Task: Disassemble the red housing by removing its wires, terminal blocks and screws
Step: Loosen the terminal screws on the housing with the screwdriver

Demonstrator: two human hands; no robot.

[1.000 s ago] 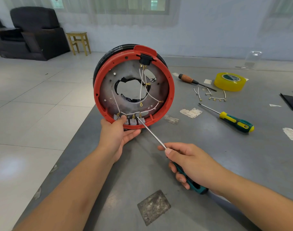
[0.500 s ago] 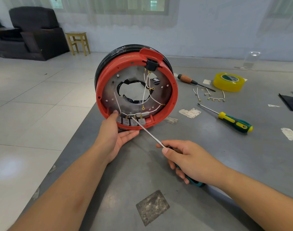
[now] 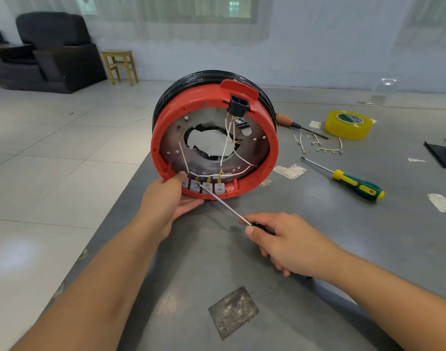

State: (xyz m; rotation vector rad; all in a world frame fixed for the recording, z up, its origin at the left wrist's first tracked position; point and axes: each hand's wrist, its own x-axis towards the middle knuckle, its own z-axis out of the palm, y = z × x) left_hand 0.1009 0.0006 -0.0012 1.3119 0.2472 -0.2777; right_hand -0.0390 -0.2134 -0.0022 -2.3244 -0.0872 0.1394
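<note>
The grey table [image 3: 318, 249] carried the red housing [image 3: 166, 127], which stood on edge near its left border with the open side toward the camera. Inside the ring sat a grey metal plate [image 3: 257, 148] with a ragged central hole, white wires [image 3: 223, 150] looping down from a black socket [image 3: 238, 107] at the top to a row of grey terminal blocks [image 3: 219, 188] along the bottom rim. The left hand [image 3: 166, 201] gripped the lower left rim, thumb over the edge and fingers curled underneath. The right hand [image 3: 290, 247] was closed around the handle of a screwdriver [image 3: 224, 205], whose tip met the second terminal block. Farther right lay a yellow tape roll [image 3: 347, 124], a green-and-yellow screwdriver [image 3: 353, 183], a wooden-handled screwdriver [image 3: 288, 121] and loose wires [image 3: 318, 145].
</note>
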